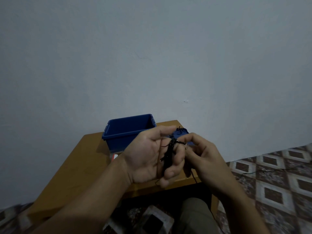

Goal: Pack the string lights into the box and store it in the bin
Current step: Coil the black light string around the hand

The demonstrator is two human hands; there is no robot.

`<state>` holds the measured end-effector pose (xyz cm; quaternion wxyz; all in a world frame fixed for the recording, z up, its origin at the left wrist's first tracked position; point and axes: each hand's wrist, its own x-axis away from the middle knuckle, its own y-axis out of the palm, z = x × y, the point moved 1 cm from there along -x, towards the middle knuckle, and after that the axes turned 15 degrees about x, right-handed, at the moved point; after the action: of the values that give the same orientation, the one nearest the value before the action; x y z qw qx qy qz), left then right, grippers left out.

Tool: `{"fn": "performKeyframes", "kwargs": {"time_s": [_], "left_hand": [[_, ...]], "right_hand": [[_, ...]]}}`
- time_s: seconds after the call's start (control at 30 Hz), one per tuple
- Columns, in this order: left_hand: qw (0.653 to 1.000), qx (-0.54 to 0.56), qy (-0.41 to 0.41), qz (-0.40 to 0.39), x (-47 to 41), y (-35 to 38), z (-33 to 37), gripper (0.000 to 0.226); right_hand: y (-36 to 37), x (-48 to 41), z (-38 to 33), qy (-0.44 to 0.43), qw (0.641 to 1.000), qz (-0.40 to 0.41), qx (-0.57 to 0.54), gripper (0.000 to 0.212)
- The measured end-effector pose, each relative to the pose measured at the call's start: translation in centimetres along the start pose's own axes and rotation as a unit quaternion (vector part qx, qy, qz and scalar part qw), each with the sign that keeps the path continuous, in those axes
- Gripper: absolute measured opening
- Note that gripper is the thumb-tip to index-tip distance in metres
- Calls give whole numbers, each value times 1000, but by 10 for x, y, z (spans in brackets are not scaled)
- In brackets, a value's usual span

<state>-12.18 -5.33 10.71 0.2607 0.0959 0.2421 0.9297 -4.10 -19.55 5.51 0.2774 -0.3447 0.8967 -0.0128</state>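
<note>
In the head view, both hands are raised above the near right part of the tabletop (76,166). The left hand (146,159) is turned palm up, its fingers curled round a dark bundle of the string lights (168,154). The right hand (202,154) is just beside it and pinches a strand at the top of that bundle. A thin dark wire (249,173) lies on the patterned floor (278,183) to the right, so part of the lights seems not yet gathered. The blue bin (118,137) stands open near the far edge of the tabletop, and nothing shows inside it. A smaller blue thing (183,132) shows behind the hands with dark wire on it; whether it is the box I cannot tell. By my judgement the task is early: coiling is under way, while boxing the lights and putting the box in the bin are left.
</note>
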Motion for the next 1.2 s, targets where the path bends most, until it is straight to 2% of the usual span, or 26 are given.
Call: {"fn": "performKeyframes", "kwargs": {"time_s": [0.13, 0.27, 0.37, 0.5, 0.63, 0.83, 1.07, 1.2], "left_hand": [[994, 85, 32, -58, -1, 3, 2, 67], [989, 103, 86, -58, -3, 5, 5, 67], [985, 102, 132, -35, -3, 7, 8, 59], [979, 95, 183, 1, -5, 5, 9, 50], [970, 80, 224, 46, -6, 4, 11, 51], [954, 69, 270, 108, -8, 6, 14, 50], [951, 38, 268, 149, -11, 8, 16, 78], [939, 70, 278, 188, -10, 7, 14, 91]], "right_hand": [[1, 0, 3, -13, 1000, -9, 8, 10], [3, -2, 6, -24, 995, -17, 100, 30], [5, -2, 9, 3, 990, -30, 139, 15], [7, 2, 4, 40, 992, -74, 89, 22], [8, 0, 6, 55, 994, -63, 73, 15], [8, 0, 4, 53, 992, -82, 78, 14], [7, 1, 1, 48, 991, -86, 88, 15], [4, 1, 1, 44, 989, -86, 116, 22]]}}
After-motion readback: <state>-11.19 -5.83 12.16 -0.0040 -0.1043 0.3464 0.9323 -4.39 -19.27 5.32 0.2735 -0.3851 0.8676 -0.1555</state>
